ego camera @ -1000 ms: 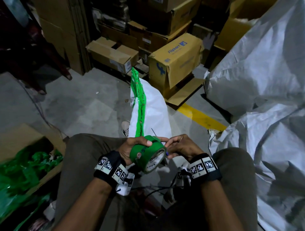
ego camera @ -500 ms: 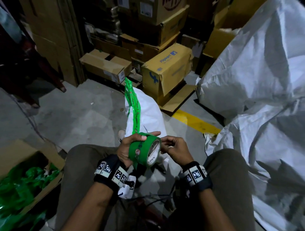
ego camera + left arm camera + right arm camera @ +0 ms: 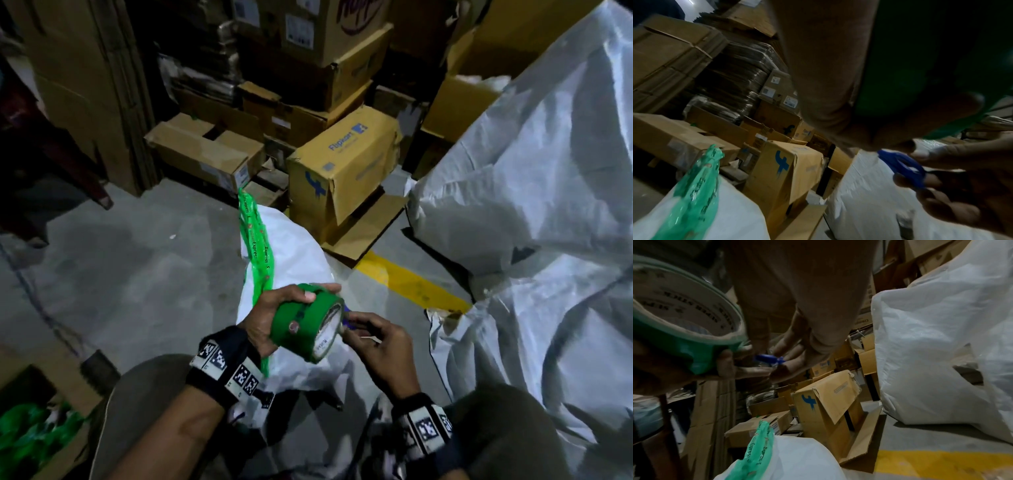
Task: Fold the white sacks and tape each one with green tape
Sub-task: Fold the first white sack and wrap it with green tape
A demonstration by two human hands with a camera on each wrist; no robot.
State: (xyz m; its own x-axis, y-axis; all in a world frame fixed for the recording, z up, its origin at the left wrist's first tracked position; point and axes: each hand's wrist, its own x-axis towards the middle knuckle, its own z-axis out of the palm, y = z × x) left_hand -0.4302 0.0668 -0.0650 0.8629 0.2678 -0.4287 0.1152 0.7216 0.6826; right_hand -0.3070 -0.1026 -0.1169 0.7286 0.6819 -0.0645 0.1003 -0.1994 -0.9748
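Big crinkly white woven sacks [image 3: 534, 205] are heaped on the right. One folded white sack [image 3: 291, 260] with a green printed strip lies between the knees. The shiny green tape roll [image 3: 305, 325] sits more upright than a moment back, left hand [image 3: 274, 315] wrapped round it. Right hand [image 3: 376, 342] fingers pinch a small blue plastic cutter [image 3: 902, 165] at its rim.

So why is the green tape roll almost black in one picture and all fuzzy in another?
Left wrist view: the tape roll sits right against the lens in the left hand's shadow, so it reads near black. Right wrist view: it is close, blurred and bent by the wide lens. Head view: dim, but it looks sharp.
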